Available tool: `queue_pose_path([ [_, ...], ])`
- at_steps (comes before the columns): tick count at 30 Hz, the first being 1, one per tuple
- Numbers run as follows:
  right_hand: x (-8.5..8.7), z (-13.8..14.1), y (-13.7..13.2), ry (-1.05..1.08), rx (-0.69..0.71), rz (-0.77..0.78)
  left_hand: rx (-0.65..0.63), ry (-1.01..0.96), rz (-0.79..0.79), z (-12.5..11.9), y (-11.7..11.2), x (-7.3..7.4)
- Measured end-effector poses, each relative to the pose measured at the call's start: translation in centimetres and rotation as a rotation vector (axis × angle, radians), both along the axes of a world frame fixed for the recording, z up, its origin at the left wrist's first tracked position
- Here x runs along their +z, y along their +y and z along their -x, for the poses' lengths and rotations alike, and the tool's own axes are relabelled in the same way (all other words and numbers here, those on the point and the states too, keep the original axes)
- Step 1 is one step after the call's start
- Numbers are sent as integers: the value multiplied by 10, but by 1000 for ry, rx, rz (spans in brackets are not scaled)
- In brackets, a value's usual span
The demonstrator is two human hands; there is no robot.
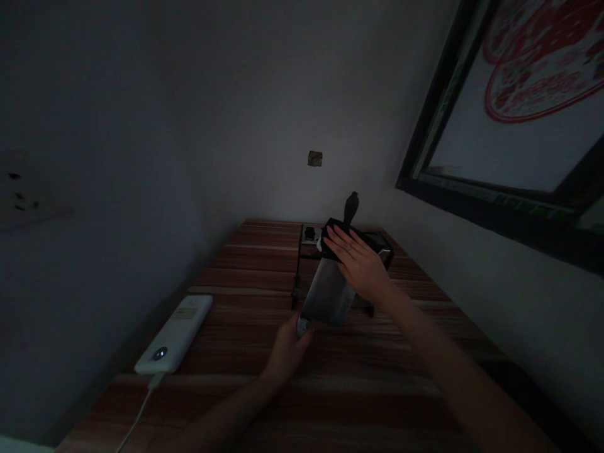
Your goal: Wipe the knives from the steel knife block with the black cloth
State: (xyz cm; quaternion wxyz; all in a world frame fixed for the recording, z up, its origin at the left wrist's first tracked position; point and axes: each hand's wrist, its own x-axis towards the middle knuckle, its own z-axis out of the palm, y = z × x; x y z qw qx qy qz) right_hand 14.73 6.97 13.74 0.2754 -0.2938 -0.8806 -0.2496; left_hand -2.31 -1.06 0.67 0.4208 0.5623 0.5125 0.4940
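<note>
A cleaver [326, 294] with a broad grey blade slants across the front of a black rack [298, 270]. My left hand [287, 345] is closed around the cleaver's handle [303, 326], near the middle of the table. My right hand [361, 264] lies flat, fingers stretched, over a dark piece [333, 226] at the blade's far end; its thumb is hidden. Whether this piece belongs to the rack is too dark to tell. Behind my right fingers a black handle [351, 209] sticks up.
On the wood-striped table [236, 327] a white power bank [182, 330] lies at the left, a cable [136, 418] plugged into its near end. Walls enclose the table's far end and sides. A framed picture [533, 145] is at the right, a wall socket [23, 189] at the left.
</note>
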Motion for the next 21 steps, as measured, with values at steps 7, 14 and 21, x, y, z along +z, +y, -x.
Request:
queue_pose_path([
  [7, -16, 5, -10, -3, 9, -1, 11, 14, -49, 0, 0, 2],
  [14, -56, 15, -44, -102, 46, 40, -18, -41, -42, -1, 3, -3],
  [21, -101, 34, -79, -68, 84, 54, 10, -72, -60, 4, 3, -13],
])
